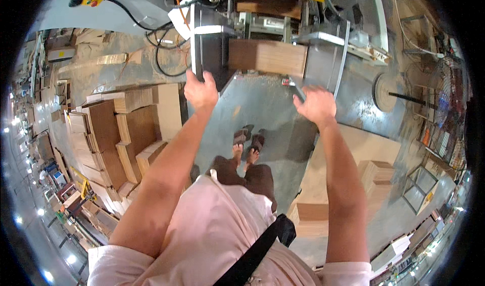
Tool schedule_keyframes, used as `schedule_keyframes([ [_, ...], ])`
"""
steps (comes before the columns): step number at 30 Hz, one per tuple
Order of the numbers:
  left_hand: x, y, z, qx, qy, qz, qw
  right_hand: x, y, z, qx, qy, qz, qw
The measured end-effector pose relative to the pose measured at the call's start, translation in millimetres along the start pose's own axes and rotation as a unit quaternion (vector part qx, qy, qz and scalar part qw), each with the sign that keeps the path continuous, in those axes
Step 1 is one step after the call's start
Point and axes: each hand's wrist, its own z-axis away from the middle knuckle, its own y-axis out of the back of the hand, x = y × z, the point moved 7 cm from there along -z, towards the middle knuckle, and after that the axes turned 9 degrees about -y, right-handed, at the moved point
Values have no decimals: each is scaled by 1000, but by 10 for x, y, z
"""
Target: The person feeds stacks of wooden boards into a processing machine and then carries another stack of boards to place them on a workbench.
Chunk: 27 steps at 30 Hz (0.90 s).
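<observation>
A flat brown wooden board [268, 56] lies crosswise in a machine, between its dark left side plate [214, 58] and its grey right side plate [323, 63]. My left hand [202, 91] is at the near end of the left plate, thumb and a finger apart, nothing seen held between them. Near the lower end of the right plate is my right hand [317, 105], blurred, its thumb pointing left and its other fingers bent. Close to that thumb shows a narrow grey bar [299, 90]; whether the hand touches it is unclear.
Stacked brown wooden panels [103, 144] stand on the left. At right, more wooden pieces [374, 180] lie on a pale sheet [353, 139]. A round disc on a rod [385, 92] and a wire-guarded fan [447, 91] are farther right. Black cables [156, 48] hang beside the machine.
</observation>
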Motion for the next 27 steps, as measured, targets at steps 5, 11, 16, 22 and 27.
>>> schedule_keyframes([
  [5, -47, -88, -3, -7, 3, -27, 1000, 38, -54, -14, 13, 1, 1, 1000],
  [11, -29, -54, -8, -5, 5, -30, 1000, 14, -45, -23, 40, 11, -1, 999],
  [16, -19, -51, -20, 14, -23, -28, 999, 23, -40, 13, 70, 17, 2, 997],
  [22, -4, -43, -17, -10, 7, -29, 999, -4, 0, -15, 42, 13, 5, 999],
  [27, -20, -52, -12, -31, 29, -18, 999, -3, -14, -10, 28, 8, 17, 999],
])
